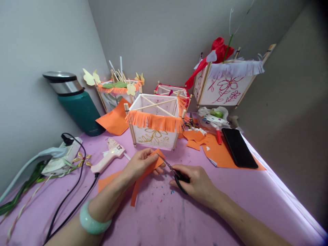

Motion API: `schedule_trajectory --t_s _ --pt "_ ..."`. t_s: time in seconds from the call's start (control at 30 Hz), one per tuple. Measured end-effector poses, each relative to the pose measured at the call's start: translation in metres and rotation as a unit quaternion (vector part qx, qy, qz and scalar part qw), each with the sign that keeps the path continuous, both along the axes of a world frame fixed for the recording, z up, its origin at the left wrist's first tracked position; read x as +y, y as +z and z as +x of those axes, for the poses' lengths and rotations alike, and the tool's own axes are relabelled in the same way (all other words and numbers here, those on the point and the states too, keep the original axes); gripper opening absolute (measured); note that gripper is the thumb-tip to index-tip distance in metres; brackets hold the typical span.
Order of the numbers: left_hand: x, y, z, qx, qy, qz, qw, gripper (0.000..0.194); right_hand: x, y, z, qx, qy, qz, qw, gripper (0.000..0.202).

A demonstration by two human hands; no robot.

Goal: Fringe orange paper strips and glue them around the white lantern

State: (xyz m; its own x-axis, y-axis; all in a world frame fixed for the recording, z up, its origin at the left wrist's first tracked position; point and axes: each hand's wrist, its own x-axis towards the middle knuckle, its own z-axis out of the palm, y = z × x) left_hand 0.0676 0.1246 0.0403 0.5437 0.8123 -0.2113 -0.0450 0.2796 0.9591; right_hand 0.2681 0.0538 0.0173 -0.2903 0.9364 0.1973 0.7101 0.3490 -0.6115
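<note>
My left hand [143,162] pinches a folded strip of orange paper [137,188] between thumb and fingers, and one end of the strip hangs down toward the table. My right hand [197,181] is wrapped round the black handles of a pair of scissors [181,179]. The scissor blades point up and left and meet the paper's end beside my left thumb. Just behind my hands stands a white box lantern [153,136] on a wooden stick frame, with orange fringe [156,122] along its top. More orange paper [109,181] lies partly under my left forearm.
A pink glue gun [109,159], its cable and a white power strip [63,157] are at the left, before a teal bottle [80,107]. Other lanterns stand behind. Orange scraps [194,136], a red marker [218,136] and a black phone [239,148] lie at the right.
</note>
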Motion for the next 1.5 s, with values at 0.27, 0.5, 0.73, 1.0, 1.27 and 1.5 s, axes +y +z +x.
schedule_trajectory --t_s 0.27,0.5,0.73,1.0,1.27,1.5 --pt "-0.0003 0.0005 0.0 -0.009 0.003 -0.007 1.0 0.032 0.0021 -0.0031 0.0018 0.016 0.001 0.0 1.0 0.023" --pt "0.0005 0.0048 -0.0035 0.005 0.058 -0.003 0.998 0.025 -0.0005 -0.0001 0.0005 0.021 -0.003 -0.017 1.0 0.023" --pt "-0.0009 0.0087 -0.005 0.041 0.079 -0.005 0.996 0.024 -0.0019 0.0003 0.0003 0.032 -0.001 -0.021 0.999 0.022" --pt "-0.0018 0.007 -0.0015 0.012 0.063 -0.011 0.998 0.026 -0.0017 0.0019 0.0001 0.019 0.002 -0.012 1.0 0.017" --pt "-0.0024 0.0077 -0.0002 -0.002 0.062 -0.008 0.998 0.026 -0.0016 -0.0008 0.0008 0.007 0.008 0.0 1.0 0.018" --pt "-0.0001 0.0068 -0.0012 -0.011 0.056 -0.006 0.998 0.026 0.0002 -0.0014 0.0012 0.002 0.003 0.004 1.0 0.018"
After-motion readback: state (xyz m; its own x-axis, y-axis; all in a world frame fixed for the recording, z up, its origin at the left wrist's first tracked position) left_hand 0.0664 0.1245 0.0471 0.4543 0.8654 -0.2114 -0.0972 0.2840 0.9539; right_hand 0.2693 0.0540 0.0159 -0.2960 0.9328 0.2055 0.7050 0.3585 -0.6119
